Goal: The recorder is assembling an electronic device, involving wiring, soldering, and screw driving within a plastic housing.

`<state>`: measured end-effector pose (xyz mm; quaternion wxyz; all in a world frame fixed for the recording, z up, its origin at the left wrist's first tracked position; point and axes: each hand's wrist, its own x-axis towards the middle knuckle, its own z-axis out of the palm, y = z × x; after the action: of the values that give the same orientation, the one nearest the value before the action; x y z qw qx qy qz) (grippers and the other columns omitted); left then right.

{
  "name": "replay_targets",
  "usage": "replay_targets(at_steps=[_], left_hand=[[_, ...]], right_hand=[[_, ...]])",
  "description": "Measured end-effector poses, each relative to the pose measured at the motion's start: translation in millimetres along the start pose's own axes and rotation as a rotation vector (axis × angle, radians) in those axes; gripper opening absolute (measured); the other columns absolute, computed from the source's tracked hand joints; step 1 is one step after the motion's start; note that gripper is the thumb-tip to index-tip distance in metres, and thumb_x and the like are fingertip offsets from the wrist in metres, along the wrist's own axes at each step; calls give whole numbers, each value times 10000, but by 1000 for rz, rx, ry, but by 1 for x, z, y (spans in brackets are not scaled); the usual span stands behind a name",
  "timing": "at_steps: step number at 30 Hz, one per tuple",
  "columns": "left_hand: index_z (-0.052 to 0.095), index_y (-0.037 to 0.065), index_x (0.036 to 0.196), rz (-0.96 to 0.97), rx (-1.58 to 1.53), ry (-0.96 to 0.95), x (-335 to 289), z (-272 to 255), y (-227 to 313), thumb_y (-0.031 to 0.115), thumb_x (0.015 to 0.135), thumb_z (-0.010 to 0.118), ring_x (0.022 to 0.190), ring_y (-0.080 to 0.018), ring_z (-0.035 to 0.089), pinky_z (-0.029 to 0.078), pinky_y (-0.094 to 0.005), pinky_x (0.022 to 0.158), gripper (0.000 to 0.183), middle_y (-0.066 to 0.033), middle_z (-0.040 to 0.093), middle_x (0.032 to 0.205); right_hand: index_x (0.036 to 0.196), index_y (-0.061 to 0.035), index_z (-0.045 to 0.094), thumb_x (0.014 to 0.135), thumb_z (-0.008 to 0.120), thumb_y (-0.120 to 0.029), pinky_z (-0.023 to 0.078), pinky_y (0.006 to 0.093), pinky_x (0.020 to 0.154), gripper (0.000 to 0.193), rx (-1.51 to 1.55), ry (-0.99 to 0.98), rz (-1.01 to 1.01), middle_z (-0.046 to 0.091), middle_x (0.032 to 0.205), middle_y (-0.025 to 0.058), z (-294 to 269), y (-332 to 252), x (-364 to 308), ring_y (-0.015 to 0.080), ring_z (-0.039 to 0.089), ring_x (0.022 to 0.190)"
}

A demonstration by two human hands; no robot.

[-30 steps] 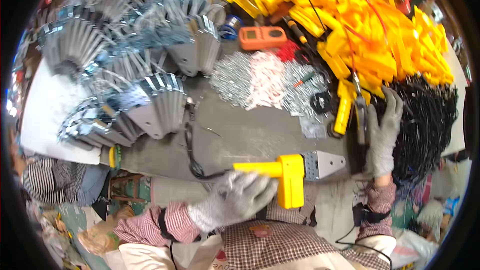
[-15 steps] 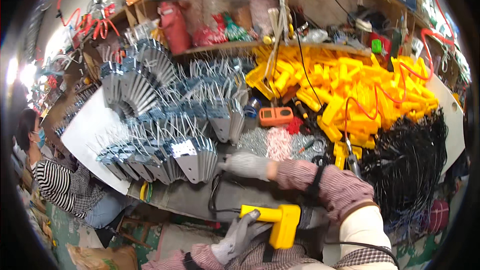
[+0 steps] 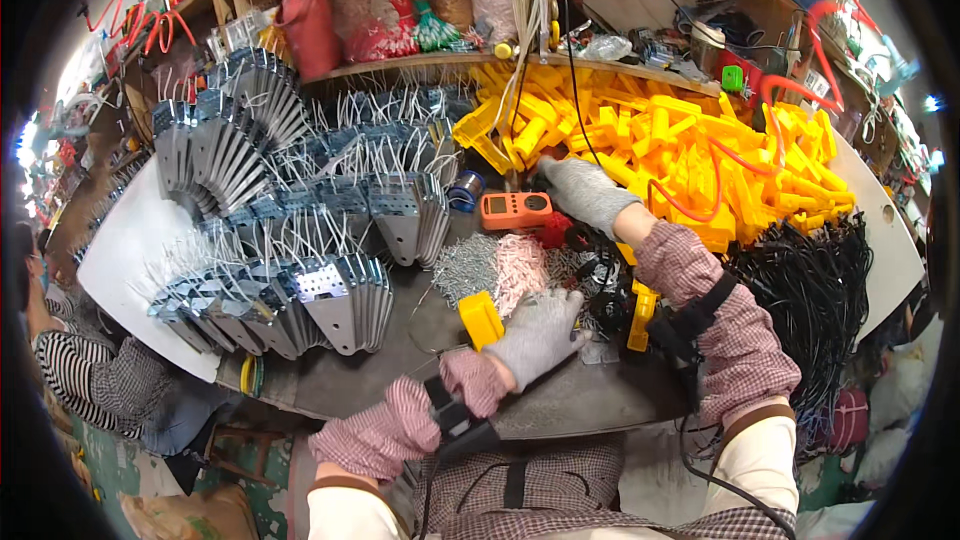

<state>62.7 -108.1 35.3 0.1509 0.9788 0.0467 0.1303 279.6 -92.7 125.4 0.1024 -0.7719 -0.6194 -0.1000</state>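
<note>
My left hand point(image 3: 535, 335), in a grey glove, is low over the bench mat with its palm down. It lies around a yellow plastic housing point(image 3: 480, 320), whose one end sticks out on its left; the rest is hidden under the glove. My right hand point(image 3: 588, 192), gloved too, reaches to the back beside an orange meter point(image 3: 516, 210) and the yellow pile. Its fingers are bent downward, and what they grip is hidden. Between the hands lie small silver screws point(image 3: 465, 268) and a heap of small pale pink parts point(image 3: 521, 270).
Rows of metal brackets with white wires point(image 3: 330, 305) fill the left. Yellow housings point(image 3: 680, 145) are heaped at the back right, above black cables point(image 3: 810, 290). A red coiled hose point(image 3: 715, 190) hangs over them. A spool point(image 3: 466, 190) stands by the meter. Another person point(image 3: 95, 365) sits at left.
My left hand has come up from my lap onto the bench with the yellow housing. My right hand has moved from the front of the brackets to the back, beside the meter. My view has shifted.
</note>
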Motion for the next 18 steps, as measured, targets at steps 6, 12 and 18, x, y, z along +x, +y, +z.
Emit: replay_targets(at_steps=[6,12,18], left_hand=[[621,42,1168,101,-69,86,-68,-41,4,366,908,682,1122,-357,589,427,-491,1055,420,-174,627,1128],[674,71,1024,-132,245,320,-78,-197,-43,293,874,710,969,-351,648,522,-455,876,270,-146,673,1005],[694,57,1080,-603,474,91,-25,-297,-217,389,939,594,994,-374,683,525,-477,886,375,-199,720,1032]], right_hand=[[1031,-77,749,887,612,-183,579,482,804,225,-242,-218,-54,746,1025,185,33,-1,42,377,729,960],[994,-35,764,823,695,-228,574,480,831,267,-166,-327,7,741,997,219,21,2,58,387,723,961],[1145,-106,730,876,616,-190,557,475,898,304,-117,-374,-9,728,1103,207,44,-2,86,381,700,1054]])
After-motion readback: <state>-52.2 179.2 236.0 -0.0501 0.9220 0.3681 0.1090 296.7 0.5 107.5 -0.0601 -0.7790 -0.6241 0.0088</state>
